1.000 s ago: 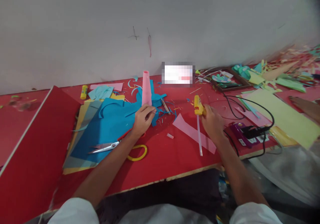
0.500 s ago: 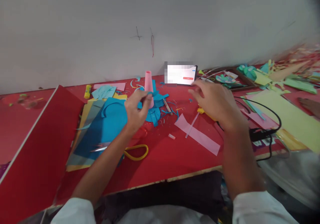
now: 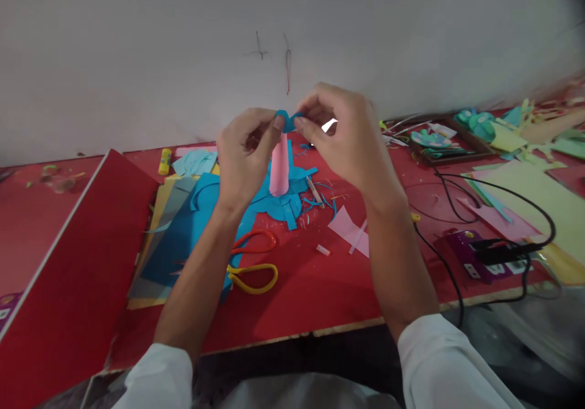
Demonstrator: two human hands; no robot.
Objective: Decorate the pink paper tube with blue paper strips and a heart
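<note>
Between my two hands is a small blue paper piece (image 3: 284,120), raised above the far side of the table. My left hand (image 3: 247,153) pinches its left end between thumb and fingers. The thumb and fingertips of my right hand (image 3: 345,138) are closed on its right end. Just below it a pink paper tube (image 3: 280,171) stands upright among blue paper cutouts (image 3: 283,209). Scissors with red and yellow handles (image 3: 253,278) lie near my left forearm, their blades partly hidden by it.
Stacked coloured sheets (image 3: 183,238) lie left beside a red upright panel (image 3: 77,275). A yellow glue stick (image 3: 165,161) stands behind them. Pink paper strips (image 3: 347,229), black cables (image 3: 503,192), a purple box (image 3: 470,256) and a tray of scraps (image 3: 475,144) are to the right.
My right hand has come left and up from the table's right side to take the blue paper's other end. My left hand has lifted the piece above the pink tube.
</note>
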